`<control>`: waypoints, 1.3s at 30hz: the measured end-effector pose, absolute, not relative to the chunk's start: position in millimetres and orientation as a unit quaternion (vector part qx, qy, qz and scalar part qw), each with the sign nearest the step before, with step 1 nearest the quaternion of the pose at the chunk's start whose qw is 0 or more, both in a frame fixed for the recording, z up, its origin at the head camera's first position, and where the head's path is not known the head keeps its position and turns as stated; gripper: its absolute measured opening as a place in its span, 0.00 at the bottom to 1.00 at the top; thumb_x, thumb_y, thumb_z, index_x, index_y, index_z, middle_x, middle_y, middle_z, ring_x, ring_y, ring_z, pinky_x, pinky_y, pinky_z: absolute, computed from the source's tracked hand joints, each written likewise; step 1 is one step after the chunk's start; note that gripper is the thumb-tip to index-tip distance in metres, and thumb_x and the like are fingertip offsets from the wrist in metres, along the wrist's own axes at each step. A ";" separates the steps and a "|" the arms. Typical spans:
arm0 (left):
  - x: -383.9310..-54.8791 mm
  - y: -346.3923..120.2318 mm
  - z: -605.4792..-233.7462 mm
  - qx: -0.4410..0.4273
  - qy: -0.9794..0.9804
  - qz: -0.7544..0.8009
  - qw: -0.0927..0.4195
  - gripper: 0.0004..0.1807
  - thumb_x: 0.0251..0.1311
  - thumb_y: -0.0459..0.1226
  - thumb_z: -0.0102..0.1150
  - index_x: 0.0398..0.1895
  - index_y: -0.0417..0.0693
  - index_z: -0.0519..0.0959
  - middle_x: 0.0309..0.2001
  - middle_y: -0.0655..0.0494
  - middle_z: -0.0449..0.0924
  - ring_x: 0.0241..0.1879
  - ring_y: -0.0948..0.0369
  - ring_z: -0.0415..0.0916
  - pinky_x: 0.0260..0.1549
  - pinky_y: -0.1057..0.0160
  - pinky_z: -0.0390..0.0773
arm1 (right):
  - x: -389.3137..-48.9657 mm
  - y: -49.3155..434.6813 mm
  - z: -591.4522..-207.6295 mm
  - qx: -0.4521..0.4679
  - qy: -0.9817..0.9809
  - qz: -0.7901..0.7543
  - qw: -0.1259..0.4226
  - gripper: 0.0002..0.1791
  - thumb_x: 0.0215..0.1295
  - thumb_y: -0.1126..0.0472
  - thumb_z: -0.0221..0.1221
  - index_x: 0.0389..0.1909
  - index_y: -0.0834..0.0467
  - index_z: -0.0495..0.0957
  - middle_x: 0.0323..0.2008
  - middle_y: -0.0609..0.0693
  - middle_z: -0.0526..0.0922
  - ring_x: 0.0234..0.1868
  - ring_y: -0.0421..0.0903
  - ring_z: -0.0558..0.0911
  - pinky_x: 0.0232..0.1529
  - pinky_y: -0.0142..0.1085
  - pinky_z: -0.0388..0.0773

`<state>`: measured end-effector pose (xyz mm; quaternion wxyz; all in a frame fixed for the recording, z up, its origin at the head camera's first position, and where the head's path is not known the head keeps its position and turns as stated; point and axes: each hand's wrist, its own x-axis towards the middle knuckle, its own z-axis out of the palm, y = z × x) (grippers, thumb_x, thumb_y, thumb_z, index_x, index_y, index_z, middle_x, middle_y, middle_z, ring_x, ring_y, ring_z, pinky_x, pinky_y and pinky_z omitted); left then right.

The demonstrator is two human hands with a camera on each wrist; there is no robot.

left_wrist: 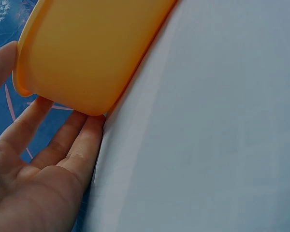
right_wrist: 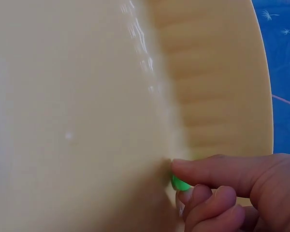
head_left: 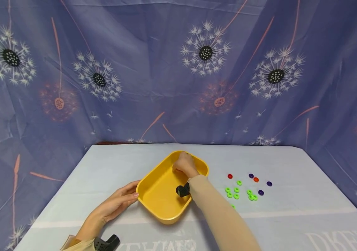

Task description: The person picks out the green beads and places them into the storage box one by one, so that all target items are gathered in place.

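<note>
A yellow plastic bin (head_left: 156, 195) stands turned at an angle near the middle of the table. My right hand (head_left: 185, 164) reaches inside it, close to the far wall. Between thumb and index finger it pinches a small green ring (right_wrist: 180, 183), mostly covered by the fingers. My left hand (head_left: 119, 200) is at the bin's near-left corner. In the left wrist view, its fairly straight fingers (left_wrist: 87, 145) touch the outer wall and its thumb is at the rim.
Several loose green rings (head_left: 236, 190) lie on the table right of the bin. Close by are a red ring (head_left: 230, 176), an orange ring (head_left: 256, 179) and dark purple rings (head_left: 269, 183). A blue dandelion-print curtain (head_left: 166, 69) hangs behind the white-covered table (head_left: 291, 195).
</note>
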<state>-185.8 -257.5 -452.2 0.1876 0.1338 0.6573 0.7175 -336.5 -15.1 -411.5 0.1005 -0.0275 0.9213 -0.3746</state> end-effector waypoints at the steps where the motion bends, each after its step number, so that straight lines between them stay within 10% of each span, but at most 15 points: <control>1: -185.7 -257.2 -451.8 0.134 0.657 0.717 0.187 0.33 0.73 0.32 0.47 0.75 0.29 0.49 0.73 0.38 0.55 0.64 0.65 0.68 0.62 0.69 0.71 | -336.7 -14.9 -411.4 -0.028 0.921 -0.374 0.101 0.17 0.43 0.72 0.69 0.11 0.57 0.70 0.07 0.47 0.65 0.10 0.43 0.65 0.12 0.30 0.62; 15: -184.1 -258.4 -457.1 0.156 0.653 0.717 0.188 0.32 0.74 0.32 0.43 0.75 0.29 0.46 0.73 0.37 0.56 0.65 0.66 0.67 0.63 0.70 0.70 | -334.5 8.5 -368.6 -0.092 0.907 -0.404 0.073 0.17 0.52 0.68 0.70 0.10 0.59 0.74 0.08 0.49 0.70 0.10 0.42 0.67 0.19 0.33 0.74; 22: -187.4 -260.3 -454.6 0.166 0.655 0.712 0.192 0.32 0.75 0.32 0.42 0.75 0.29 0.47 0.72 0.40 0.58 0.65 0.66 0.68 0.63 0.71 0.70 | -316.5 83.5 -332.3 -0.102 0.886 -0.449 0.056 0.07 0.55 0.63 0.71 0.31 0.61 0.83 0.19 0.53 0.80 0.17 0.44 0.73 0.22 0.33 0.75; 39: -188.0 -257.4 -452.9 0.163 0.653 0.712 0.199 0.32 0.76 0.34 0.41 0.76 0.32 0.45 0.73 0.46 0.58 0.65 0.68 0.67 0.62 0.72 0.70 | -282.3 229.1 -404.5 0.006 0.897 -0.438 0.051 0.09 0.59 0.61 0.67 0.34 0.64 0.80 0.16 0.50 0.75 0.16 0.43 0.70 0.20 0.38 0.70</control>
